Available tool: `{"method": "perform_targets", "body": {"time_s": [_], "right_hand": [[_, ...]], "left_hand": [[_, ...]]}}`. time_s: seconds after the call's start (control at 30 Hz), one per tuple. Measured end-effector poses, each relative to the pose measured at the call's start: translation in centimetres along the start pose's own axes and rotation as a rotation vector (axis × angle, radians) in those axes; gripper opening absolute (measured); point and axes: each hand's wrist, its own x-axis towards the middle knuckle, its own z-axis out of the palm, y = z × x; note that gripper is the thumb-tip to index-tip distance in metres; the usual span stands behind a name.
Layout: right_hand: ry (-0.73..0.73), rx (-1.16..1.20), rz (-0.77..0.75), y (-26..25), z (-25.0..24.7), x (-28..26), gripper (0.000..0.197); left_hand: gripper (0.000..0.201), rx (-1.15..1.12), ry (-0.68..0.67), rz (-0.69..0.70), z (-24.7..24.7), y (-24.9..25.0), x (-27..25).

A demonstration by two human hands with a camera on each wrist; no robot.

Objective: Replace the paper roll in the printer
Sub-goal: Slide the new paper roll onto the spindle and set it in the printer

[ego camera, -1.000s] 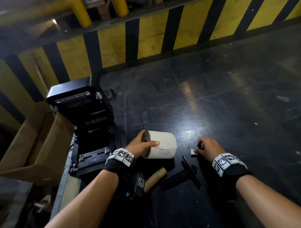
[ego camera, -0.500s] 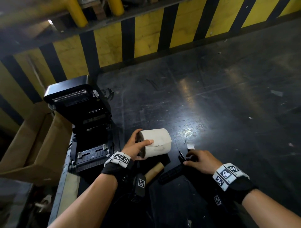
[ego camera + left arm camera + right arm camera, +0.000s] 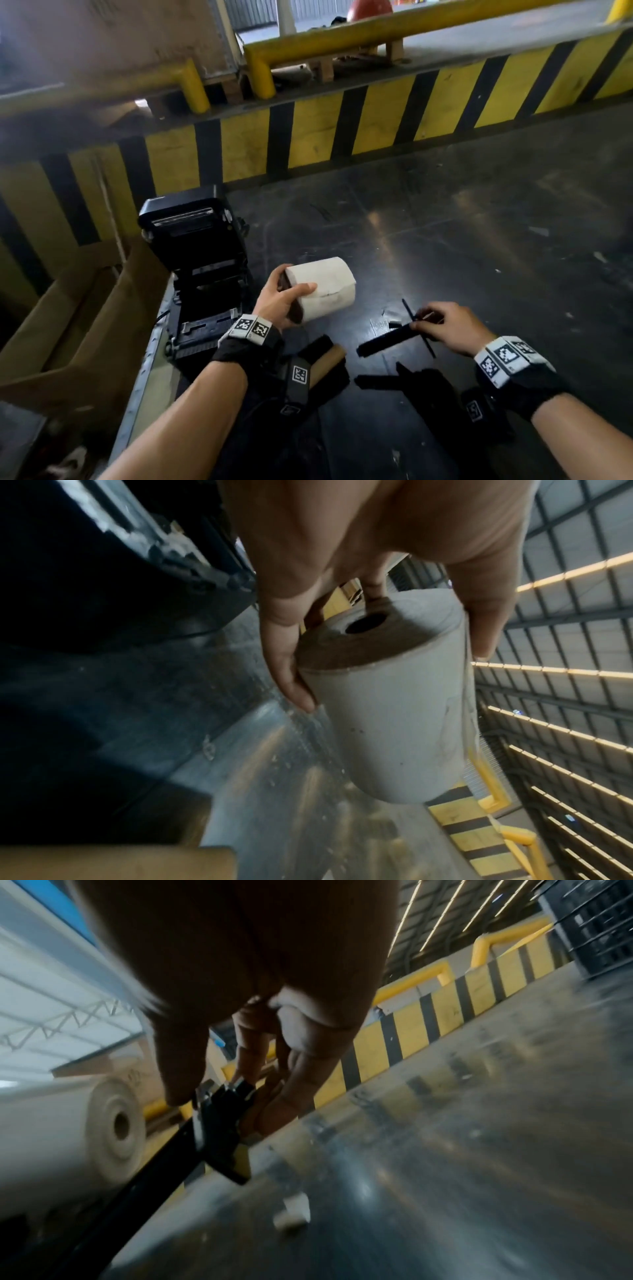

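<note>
Lifting black spindle (image 3: 390,341) w/ right hand (image 3: 445,329) now.

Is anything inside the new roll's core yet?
No: the left wrist view shows the paper roll with an empty dark core hole. How deep it stays clear is hidden. The right hand holds the black spindle apart.
</note>
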Motion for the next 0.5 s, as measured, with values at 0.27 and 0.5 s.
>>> {"method": "perform_targets", "body": {"time_s": [0.27,0.5], "right_hand": [[0.417,0.211,-0.159,-7.5,-4.1,-1.6,0.020],[0.455,0.290,-0.244,-12.8,-1.2,-4.1,0.010]], "left_hand": [[0.064,-0.150,-0.129,0.131,-4.6,4.2,-5.9],[0.066,-0.153,-0.202,0.148,-8.5,4.9,-9.7]]}}
